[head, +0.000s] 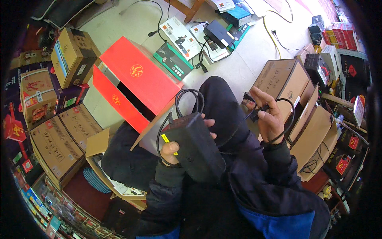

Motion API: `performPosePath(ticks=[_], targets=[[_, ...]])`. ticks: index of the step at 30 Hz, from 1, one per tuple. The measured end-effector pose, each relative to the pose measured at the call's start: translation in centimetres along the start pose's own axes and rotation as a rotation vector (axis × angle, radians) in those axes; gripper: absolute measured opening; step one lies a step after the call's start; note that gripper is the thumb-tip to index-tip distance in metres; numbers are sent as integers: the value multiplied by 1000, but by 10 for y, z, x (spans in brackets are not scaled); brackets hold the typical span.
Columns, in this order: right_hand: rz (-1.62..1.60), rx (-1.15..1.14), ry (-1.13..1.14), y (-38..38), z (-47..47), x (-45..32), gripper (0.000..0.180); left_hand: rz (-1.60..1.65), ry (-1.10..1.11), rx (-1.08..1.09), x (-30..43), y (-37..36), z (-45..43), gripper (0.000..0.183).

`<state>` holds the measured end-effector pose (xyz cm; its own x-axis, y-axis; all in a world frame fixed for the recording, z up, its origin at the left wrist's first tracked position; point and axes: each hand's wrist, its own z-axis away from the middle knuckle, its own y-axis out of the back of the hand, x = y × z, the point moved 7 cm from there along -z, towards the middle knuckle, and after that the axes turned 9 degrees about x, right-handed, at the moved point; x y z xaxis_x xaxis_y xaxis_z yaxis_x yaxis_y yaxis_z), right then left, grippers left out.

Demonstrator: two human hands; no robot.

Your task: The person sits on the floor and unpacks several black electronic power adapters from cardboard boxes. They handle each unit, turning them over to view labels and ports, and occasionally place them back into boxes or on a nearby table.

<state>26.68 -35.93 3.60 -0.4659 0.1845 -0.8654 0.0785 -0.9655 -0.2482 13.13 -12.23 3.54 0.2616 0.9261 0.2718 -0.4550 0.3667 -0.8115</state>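
Note:
A black power adapter (197, 146) lies in my left hand (170, 151), its thumb over a yellow label on the side and its fingers curled round the far side. From the adapter's end a black cable (176, 103) rises in loops above that hand. My right hand (270, 115) grips a black cable connector (259, 112) between thumb and fingers, and cable passes around the wrist. A black plug (248, 97) shows beside those fingers. Just beyond the adapter, a red box (140, 74) stands with a long dark gap between its two red panels.
Flat white boxes (180, 37), a green box (173, 61) and another black adapter (219, 33) with cables lie on the pale floor. Cardboard cartons (56, 146) are stacked at left. An open carton (313, 137) holding cables is at right. A yellow cable (271, 38) crosses the floor.

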Motion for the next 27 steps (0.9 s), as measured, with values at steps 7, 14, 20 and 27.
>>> performPosePath(ticks=[7, 14, 20, 27], targets=[[100, -214, -166, -102, 11, 19, 60, -26, 54, -35, -8, 8, -18, 95], [590, -558, 110, -168, -15, 6, 64, -64, 92, 85, 22, 23, 1, 95], [230, -576, 39, -190, -46, -9, 69, 168, -23, -47, 104, 1, 16, 106], [196, -274, -197, -163, -73, 44, 51, 204, -307, -251, 193, 25, 18, 91]])
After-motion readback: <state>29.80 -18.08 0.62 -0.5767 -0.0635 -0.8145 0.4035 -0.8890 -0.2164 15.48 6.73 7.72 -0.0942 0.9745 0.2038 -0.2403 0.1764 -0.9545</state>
